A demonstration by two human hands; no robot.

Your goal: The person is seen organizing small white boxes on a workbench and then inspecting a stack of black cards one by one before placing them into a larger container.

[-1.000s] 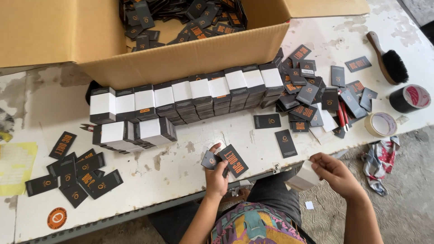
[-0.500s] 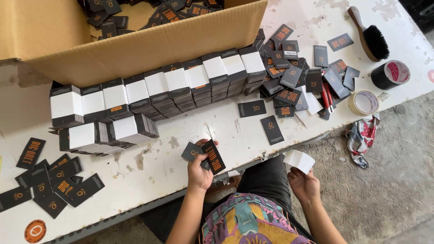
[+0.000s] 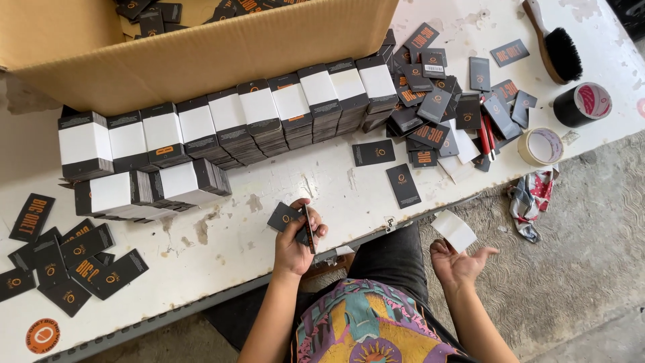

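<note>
Black card stack (image 3: 304,227) pinched in left hand (image 3: 295,245) at frame centre; white paper slip (image 3: 455,230) above right hand's (image 3: 458,261) open grip, lower right

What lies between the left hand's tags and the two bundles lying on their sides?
Head view: only bare, chipped white table separates the tags in the left hand from the bundles.

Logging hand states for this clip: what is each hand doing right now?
Left hand: closed on a small stack of black tags.
Right hand: open, palm up; white paper slip at its fingertips.
</note>
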